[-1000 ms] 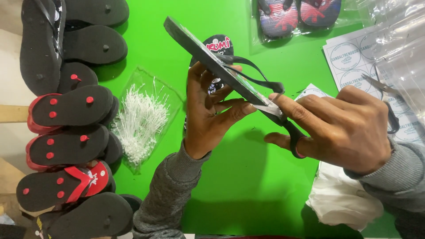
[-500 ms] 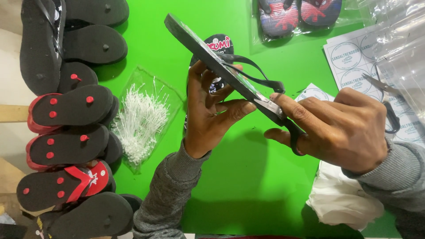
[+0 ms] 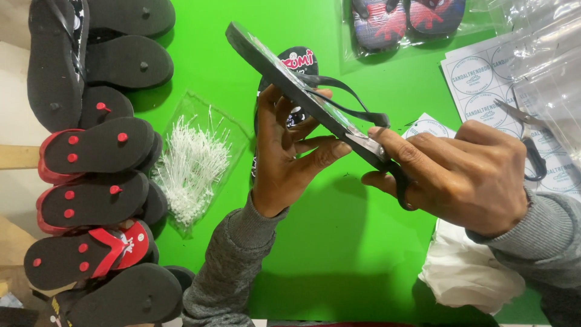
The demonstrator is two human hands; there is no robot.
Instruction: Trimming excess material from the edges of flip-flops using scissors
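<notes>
Above the middle of the green table [image 3: 200,54], a black flip-flop [image 3: 290,85] is held up on edge, tilted, its toe end toward the far left and its heel down toward the right. The left hand [image 3: 287,151] cups it from below, fingers curled against the sole side, thumb up near the strap [image 3: 345,100]. The right hand [image 3: 460,175] pinches the heel end, forefinger laid along the edge — both hands are clasped on this one sandal, and both sleeves are grey knit.

Behind the lifted flip-flop a second dark sandal [image 3: 299,60] with a printed footbed lies flat on the table. Along the left edge sits a heap of sandals [image 3: 91,181], mostly soles up, black with red plugs, one showing a red strap. Just beside that heap lies a clear bag of white plastic ties [image 3: 190,166]. At the far edge a bagged pair of patterned sandals [image 3: 405,18] rests near the right corner. By the right edge lie a sheet of round labels [image 3: 478,91], clear plastic bags [image 3: 544,48] over part of it, and scissors [image 3: 526,139] behind the right hand. White crumpled plastic [image 3: 466,272] sits near the right forearm.
</notes>
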